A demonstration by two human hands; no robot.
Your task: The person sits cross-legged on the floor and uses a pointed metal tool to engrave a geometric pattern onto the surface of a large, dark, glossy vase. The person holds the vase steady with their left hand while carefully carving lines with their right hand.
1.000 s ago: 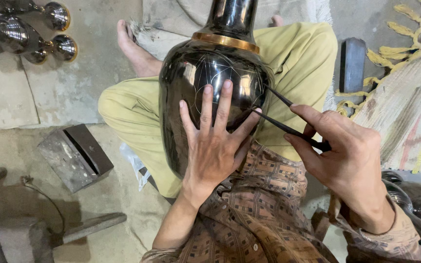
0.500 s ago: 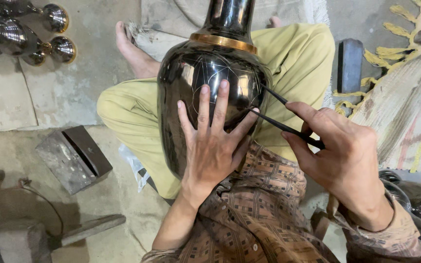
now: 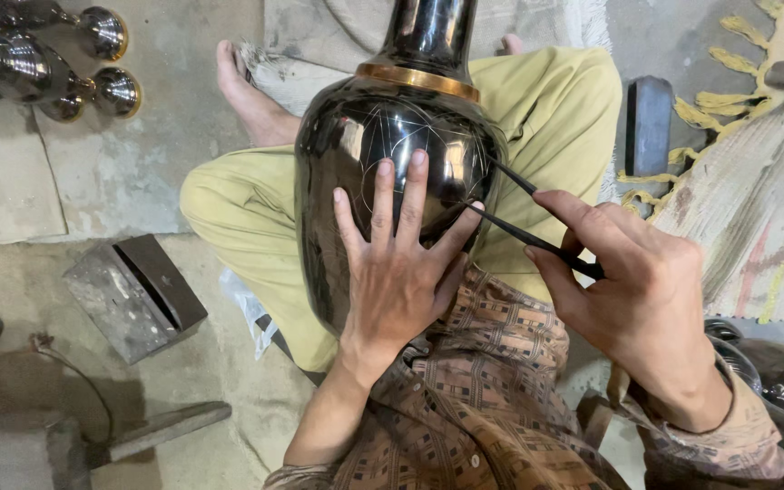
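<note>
Right hand (image 3: pixel 632 304) pinched shut on black two-legged divider (image 3: pixel 537 218), legs splayed, tips touching right shoulder of dark metal vase (image 3: pixel 383 172). Tool runs up-left from grip to vase; vase lies left of right hand. Left hand (image 3: pixel 401 272) open, flat on vase belly, fingers spread, thumb just beside lower tip. Vase in lap, long axis pointing away, neck and brass-coloured band (image 3: pixel 419 80) far. Scribed lines faint on belly.

The vase (image 3: pixel 383 136) is glossy black with a gold neck band and pale scratched lines; trousers (image 3: pixel 555 118) are yellow-green, the shirt (image 3: pixel 483 399) brown checked.
</note>
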